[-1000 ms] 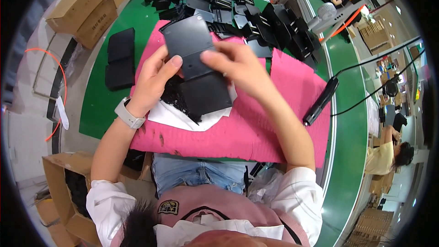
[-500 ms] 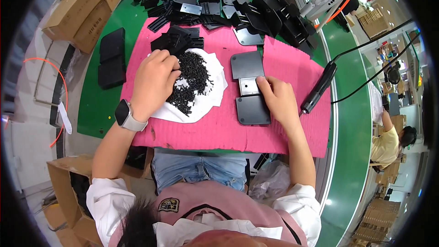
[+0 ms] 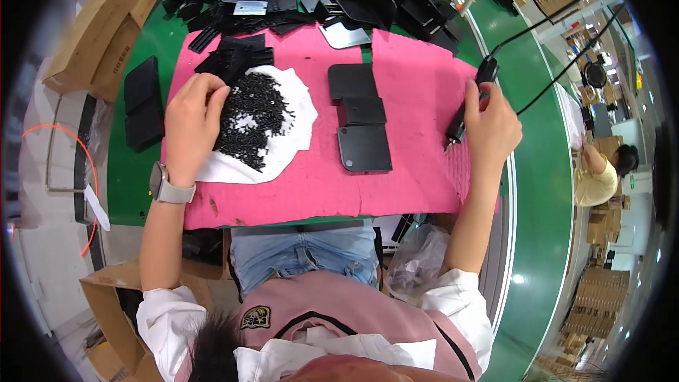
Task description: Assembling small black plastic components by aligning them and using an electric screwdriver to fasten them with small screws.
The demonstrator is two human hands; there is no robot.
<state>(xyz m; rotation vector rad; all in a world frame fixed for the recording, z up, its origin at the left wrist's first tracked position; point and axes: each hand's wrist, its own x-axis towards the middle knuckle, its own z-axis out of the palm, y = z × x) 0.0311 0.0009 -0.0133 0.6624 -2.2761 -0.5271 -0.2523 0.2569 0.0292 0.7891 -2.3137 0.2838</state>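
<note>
My left hand (image 3: 194, 124), a watch on its wrist, bends over the left edge of a pile of small black screws (image 3: 256, 117). Its thumb and index finger are pinched together; whatever lies between them is too small to make out. The screws are heaped on a white cloth (image 3: 296, 110). On the right, my right hand (image 3: 494, 127) has its fingers round a black electric screwdriver (image 3: 457, 126), whose bit points toward the pink mat. Between the hands lie two black plates (image 3: 364, 148), joined in line by a smaller black middle piece (image 3: 362, 110), untouched by either hand.
A pink corrugated mat (image 3: 311, 194) covers part of the green table (image 3: 124, 191). Many black parts (image 3: 283, 0) are piled along the far side. Two black blocks (image 3: 143, 102) sit at the left. The screwdriver's cable (image 3: 544, 25) runs off right. Cardboard boxes (image 3: 92, 35) stand far left.
My right hand has left the middle piece of the plates and moved right onto the electric screwdriver. My left fingers have drawn to the screw pile's left edge. The whole view has shifted.
</note>
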